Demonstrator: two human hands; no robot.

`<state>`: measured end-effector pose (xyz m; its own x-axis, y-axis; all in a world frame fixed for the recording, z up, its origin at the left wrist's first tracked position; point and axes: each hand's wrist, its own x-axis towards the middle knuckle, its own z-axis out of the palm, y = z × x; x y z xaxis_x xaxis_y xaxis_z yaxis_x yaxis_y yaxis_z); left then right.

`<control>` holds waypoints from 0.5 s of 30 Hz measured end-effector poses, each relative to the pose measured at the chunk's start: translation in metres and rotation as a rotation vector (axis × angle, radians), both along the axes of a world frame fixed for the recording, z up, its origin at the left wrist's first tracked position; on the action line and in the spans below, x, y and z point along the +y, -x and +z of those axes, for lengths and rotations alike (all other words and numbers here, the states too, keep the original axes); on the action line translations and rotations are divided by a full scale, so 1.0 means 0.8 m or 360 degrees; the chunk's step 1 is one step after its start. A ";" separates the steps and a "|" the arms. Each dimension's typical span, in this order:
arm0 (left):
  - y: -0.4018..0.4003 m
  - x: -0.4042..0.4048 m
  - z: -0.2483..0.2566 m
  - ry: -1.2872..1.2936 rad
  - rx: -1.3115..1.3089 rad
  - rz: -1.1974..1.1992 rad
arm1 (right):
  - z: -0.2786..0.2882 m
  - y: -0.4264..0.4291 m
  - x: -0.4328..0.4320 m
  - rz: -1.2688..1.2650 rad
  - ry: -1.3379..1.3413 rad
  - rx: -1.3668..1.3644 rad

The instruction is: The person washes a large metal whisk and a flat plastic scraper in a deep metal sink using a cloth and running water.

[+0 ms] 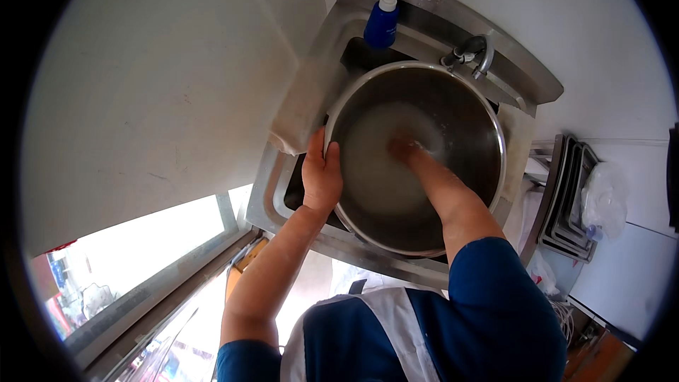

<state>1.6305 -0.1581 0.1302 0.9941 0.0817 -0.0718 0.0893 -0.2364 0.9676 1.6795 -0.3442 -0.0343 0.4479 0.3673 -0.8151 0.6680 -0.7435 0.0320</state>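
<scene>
A large round stainless steel pot (477, 116) rests in a metal sink (273, 204). Cloudy, whitish water (371, 180) covers its bottom. My left hand (322, 180) holds the pot's left rim, thumb at the edge and fingers along the outside wall. Deep inside the pot, my right hand (404, 149) reaches into the water near the middle. It is blurred and partly sunk, so its fingers and anything in them are hidden. The water around that hand looks swirled, with a few pale specks on the pot's wall.
A curved faucet (482, 58) stands behind the pot, close to its rim. A blue pump bottle (382, 24) sits at the sink's back left. Stacked metal trays (570, 201) and a clear plastic bag (604, 199) are at right. A pale wall (159, 95) borders the left side.
</scene>
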 end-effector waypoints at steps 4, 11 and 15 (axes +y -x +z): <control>-0.002 -0.013 -0.002 0.0049 -0.0021 0.0022 | -0.063 0.004 0.056 -0.0090 -0.0939 -0.0866; 0.002 -0.008 -0.009 0.0187 0.0002 0.0127 | 0.123 0.144 0.072 -0.1719 -0.1975 0.0830; -0.001 -0.011 0.000 0.0172 -0.0014 0.0048 | 0.196 0.161 -0.025 -0.0894 -0.1546 0.0917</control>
<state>1.6310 -0.1666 0.1303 0.9919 0.1038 -0.0733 0.0864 -0.1277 0.9880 1.5503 -0.3643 0.1226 0.4062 0.7981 -0.4450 -0.0121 -0.4823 -0.8759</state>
